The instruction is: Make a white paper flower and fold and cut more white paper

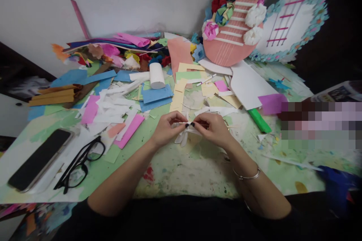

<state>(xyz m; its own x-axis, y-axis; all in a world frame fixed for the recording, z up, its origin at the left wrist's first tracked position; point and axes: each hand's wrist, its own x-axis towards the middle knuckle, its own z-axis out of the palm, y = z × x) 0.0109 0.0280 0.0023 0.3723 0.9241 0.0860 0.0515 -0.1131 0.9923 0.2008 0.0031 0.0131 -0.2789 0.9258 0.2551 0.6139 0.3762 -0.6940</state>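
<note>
Both hands meet over the middle of the paint-stained table (pixel 198 175). Between them is a small white paper flower (pixel 183 138), with loose strips like petals hanging below the fingertips. My left hand (pixel 169 130) pinches it from the left, thumb and forefinger together. From the other side my right hand (pixel 213 130) pinches the same piece, its thumb nearly touching the left one. A thin light stick (pixel 233 127) pokes out to the right of the right hand. The flower's centre is largely covered by the fingers.
A phone (pixel 41 158) and black glasses (pixel 82 163) lie at the left. White paper scraps (pixel 113 105) and a white roll (pixel 157 75) are beyond. Paper-flowered guitar shapes, including a salmon one (pixel 230 51), lean at the back. A green paper roll (pixel 259 120) lies right.
</note>
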